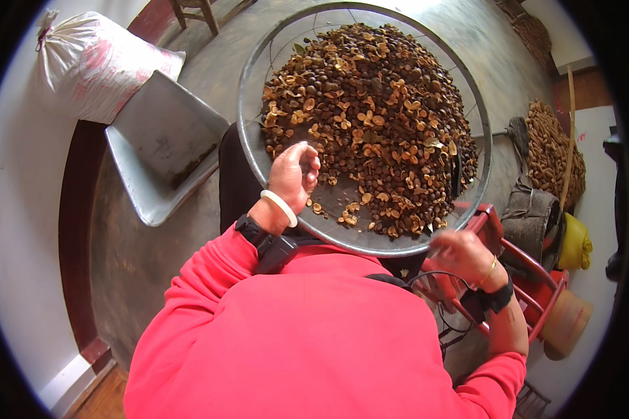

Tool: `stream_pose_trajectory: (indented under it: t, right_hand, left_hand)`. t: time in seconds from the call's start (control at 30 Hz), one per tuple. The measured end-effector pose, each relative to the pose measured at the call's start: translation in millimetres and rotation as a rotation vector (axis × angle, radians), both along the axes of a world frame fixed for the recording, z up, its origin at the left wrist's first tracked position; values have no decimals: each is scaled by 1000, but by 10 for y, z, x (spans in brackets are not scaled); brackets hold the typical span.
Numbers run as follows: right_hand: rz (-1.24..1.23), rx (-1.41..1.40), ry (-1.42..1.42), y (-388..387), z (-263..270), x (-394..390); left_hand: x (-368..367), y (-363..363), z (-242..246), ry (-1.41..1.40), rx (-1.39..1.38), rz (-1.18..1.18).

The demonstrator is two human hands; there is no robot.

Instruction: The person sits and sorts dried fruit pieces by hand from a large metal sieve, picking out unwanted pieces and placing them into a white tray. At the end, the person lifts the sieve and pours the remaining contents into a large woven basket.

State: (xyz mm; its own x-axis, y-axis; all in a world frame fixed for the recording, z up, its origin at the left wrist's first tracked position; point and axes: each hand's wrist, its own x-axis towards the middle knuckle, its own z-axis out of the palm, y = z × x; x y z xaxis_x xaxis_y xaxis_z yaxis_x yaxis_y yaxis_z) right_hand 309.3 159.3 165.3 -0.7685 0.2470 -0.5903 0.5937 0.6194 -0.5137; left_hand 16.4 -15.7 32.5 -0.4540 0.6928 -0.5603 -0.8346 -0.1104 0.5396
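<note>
A large round wire-mesh sieve [243, 99] with a metal rim lies across my lap. Dark round seeds and pale split husks [364, 120] are heaped on its mesh, and bare mesh shows near the lower left rim. My left hand [296, 175], with a white bangle at the wrist, is over the lower left rim with its fingers curled; whether anything is inside them is hidden. Blurred, my right hand [464, 256] is just outside the lower right rim, above a red chair; its fingers and anything in them cannot be made out.
A metal dustpan-like scoop [162, 120] and a tied white woven sack [105, 63] stand at the left. On the right are a red chair [524, 256], a grey woven bag [527, 220], a yellow bag [575, 241] and a pile of brown pods [548, 152].
</note>
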Motion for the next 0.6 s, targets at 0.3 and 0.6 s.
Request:
stream_pose_trajectory:
  t: [0.3,0.6]
  right_hand:
    - [200,146,402,-314,-822,-875]
    - [395,-88,269,-483,-1197,-1266]
  left_hand:
    - [33,-11,6,69,-19,18]
    - [34,-21,-1,96,42,-3]
